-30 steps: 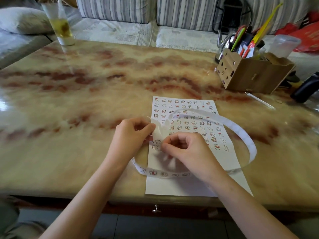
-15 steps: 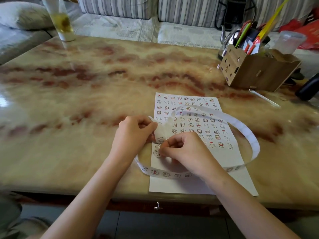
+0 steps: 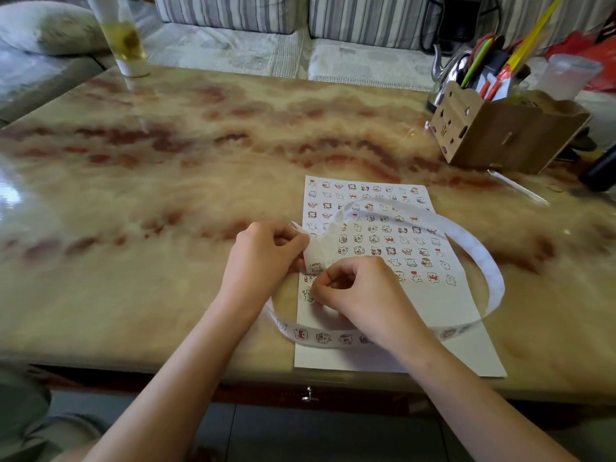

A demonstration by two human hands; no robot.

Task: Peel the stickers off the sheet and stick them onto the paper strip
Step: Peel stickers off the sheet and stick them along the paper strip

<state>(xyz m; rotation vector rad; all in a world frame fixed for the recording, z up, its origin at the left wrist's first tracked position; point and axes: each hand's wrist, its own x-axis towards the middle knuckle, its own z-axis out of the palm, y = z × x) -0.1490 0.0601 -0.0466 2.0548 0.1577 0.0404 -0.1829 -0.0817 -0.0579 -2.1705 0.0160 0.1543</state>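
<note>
glossy marble-like stone, cream with rust-red veins, is forming the table (image 3: 166, 195), and a flat white sheet (image 3: 383, 358) is lying on it near the front edge, its upper part printed with rows of small cartoon stickers. a long, thin paper strip (image 3: 480, 258) is curving in a wide loop over and around the sheet, standing on its edge along the right side and carrying a few stickers on its near stretch. the left hand (image 3: 260, 258) is curling its fingers and pinching a limp, half-translucent end of the strip just beside the sheet's left edge. the right hand (image 3: 363, 295) is resting on the sheet with all fingers curled in, thumb and forefinger tips closing on a sticker (image 3: 308, 295) at the left margin; whether it is lifting off is too small to tell. at the far left corner a tall clear cup (image 3: 123, 38) is holding yellow liquid. at the far right a brown box (image 3: 500, 135) with cut-out shapes is holding pens and scissors. behind the table a striped sofa (image 3: 233, 11) is showing, with a soft grey pillow (image 3: 43, 25) on the left.
</note>
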